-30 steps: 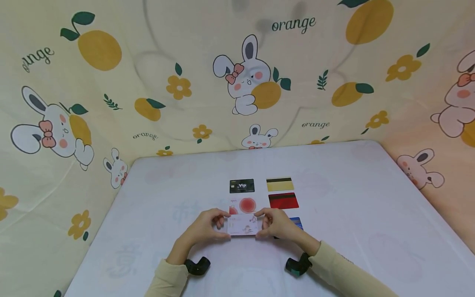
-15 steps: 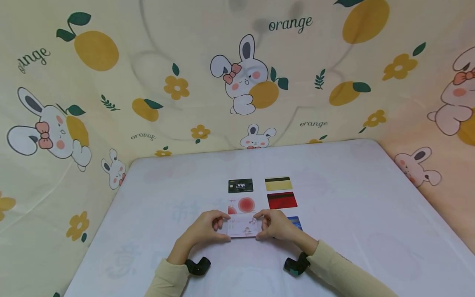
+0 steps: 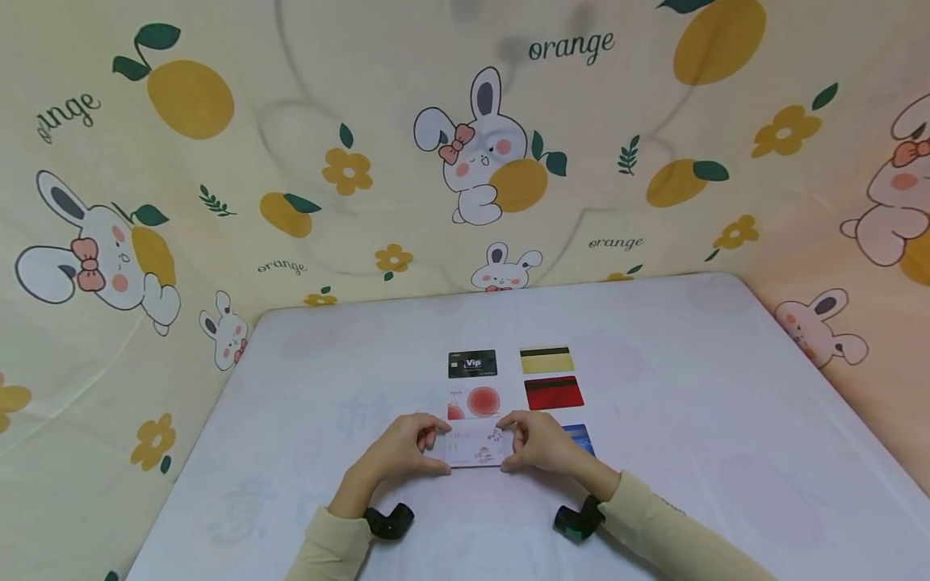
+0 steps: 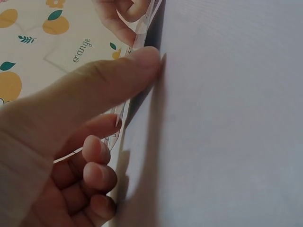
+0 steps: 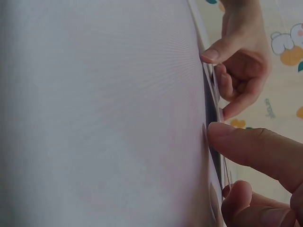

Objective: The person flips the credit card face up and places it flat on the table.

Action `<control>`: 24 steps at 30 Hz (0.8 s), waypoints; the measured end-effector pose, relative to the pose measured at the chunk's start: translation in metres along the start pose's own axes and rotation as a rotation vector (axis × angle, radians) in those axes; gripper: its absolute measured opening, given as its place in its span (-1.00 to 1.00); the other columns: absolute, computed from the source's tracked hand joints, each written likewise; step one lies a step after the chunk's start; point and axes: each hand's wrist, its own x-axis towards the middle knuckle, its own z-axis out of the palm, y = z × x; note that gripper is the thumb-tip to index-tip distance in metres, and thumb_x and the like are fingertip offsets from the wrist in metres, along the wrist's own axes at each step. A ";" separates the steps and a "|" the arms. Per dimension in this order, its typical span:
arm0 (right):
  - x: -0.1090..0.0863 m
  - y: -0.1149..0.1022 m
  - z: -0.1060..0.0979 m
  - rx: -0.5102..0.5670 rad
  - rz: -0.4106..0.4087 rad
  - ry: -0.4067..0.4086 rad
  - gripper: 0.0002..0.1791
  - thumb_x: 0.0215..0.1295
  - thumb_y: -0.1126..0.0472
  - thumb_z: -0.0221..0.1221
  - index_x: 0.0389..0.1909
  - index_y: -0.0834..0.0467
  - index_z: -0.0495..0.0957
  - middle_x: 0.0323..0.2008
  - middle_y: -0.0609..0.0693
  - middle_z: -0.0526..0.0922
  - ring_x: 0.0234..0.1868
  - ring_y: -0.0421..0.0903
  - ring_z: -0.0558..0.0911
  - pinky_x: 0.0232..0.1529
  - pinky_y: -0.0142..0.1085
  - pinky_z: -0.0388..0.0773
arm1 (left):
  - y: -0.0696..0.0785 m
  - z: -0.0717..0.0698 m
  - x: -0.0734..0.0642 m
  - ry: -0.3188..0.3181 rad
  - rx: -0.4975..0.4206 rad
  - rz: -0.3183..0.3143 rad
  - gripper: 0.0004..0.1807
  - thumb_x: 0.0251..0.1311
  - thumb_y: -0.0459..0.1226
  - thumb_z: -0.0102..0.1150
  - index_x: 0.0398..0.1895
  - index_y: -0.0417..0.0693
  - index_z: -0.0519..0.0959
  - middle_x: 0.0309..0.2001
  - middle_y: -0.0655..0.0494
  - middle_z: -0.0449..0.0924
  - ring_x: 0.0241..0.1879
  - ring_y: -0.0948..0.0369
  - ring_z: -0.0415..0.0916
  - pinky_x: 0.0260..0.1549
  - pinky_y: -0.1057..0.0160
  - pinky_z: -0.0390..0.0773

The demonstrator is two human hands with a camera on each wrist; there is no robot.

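- Your left grip pinches the white card at its left end.
- Your right grip pinches its right end.
- It's low at the desk, just your side of the pink card.

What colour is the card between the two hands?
The card is very pale pink, almost white; the head view shows it best.

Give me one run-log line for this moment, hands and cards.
left hand: pinches pale card, left end | right hand: pinches its right end | blue card: partly hidden
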 end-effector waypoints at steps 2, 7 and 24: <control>0.000 -0.001 0.001 -0.007 0.014 0.002 -0.42 -0.19 0.28 0.52 -0.03 0.21 0.60 -0.68 -0.11 0.42 -0.61 -0.23 0.40 -0.53 -0.47 0.26 | 0.000 0.000 0.000 -0.003 0.008 -0.004 -0.48 -0.21 -0.20 0.57 -0.10 -0.14 0.63 -0.51 0.20 0.33 -0.52 0.43 0.19 -0.50 0.49 0.28; 0.001 -0.003 0.001 -0.018 0.046 0.022 -0.43 -0.21 0.27 0.53 -0.05 0.16 0.60 -0.68 -0.11 0.42 -0.60 -0.20 0.41 -0.52 -0.45 0.26 | 0.001 0.000 0.000 -0.009 0.009 -0.019 -0.48 -0.20 -0.20 0.56 -0.09 -0.15 0.63 -0.51 0.20 0.33 -0.52 0.42 0.19 -0.50 0.48 0.28; 0.000 -0.004 0.004 -0.025 0.069 0.043 -0.48 -0.19 0.27 0.52 -0.09 0.16 0.63 -0.67 -0.07 0.44 -0.60 -0.18 0.42 -0.57 -0.46 0.25 | 0.000 -0.001 0.000 -0.003 0.025 -0.026 -0.49 -0.19 -0.18 0.56 -0.10 -0.15 0.64 -0.52 0.22 0.30 -0.51 0.42 0.19 -0.49 0.49 0.26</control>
